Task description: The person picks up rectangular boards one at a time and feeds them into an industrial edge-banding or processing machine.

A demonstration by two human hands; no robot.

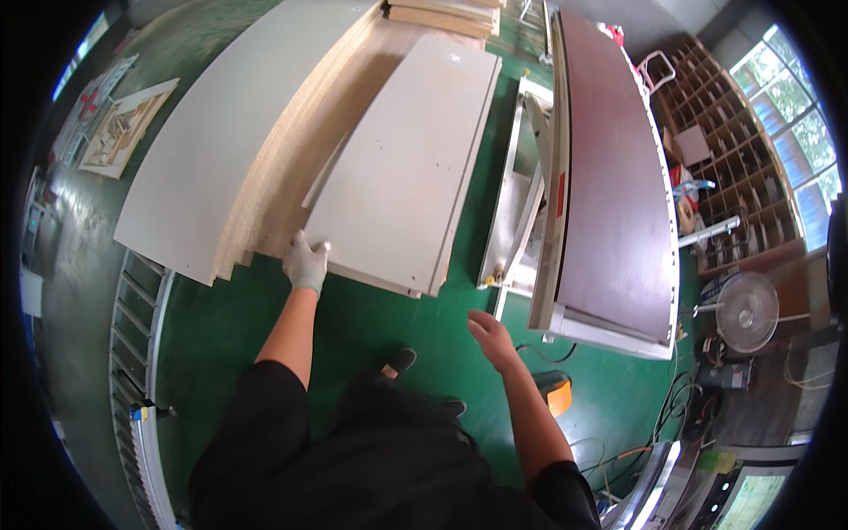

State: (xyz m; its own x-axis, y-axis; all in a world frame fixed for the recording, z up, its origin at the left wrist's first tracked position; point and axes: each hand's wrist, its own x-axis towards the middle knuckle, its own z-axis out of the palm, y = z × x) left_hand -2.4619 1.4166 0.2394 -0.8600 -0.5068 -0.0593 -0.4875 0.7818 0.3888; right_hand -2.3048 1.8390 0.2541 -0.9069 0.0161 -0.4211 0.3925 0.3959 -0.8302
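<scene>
My left hand (306, 265), in a whitish glove, grips the near left corner of a light grey board (397, 159). This board lies on top of a small stack, slightly askew over the boards beneath it. To its left rises a taller stack of long grey panels (234, 115) with raw chipboard edges. My bare right hand (491, 338) is in the air above the green floor, between the board stack and a brown-topped table. Its fingers are extended, with nothing in them.
The long brown-topped table (614, 177) stands at right, beside a metal frame (512, 190). A roller conveyor (134, 327) runs along the left. An orange-and-black object (556, 395) and cables lie on the floor at right. Beyond are a fan (747, 312) and wooden pigeonhole shelving (733, 168).
</scene>
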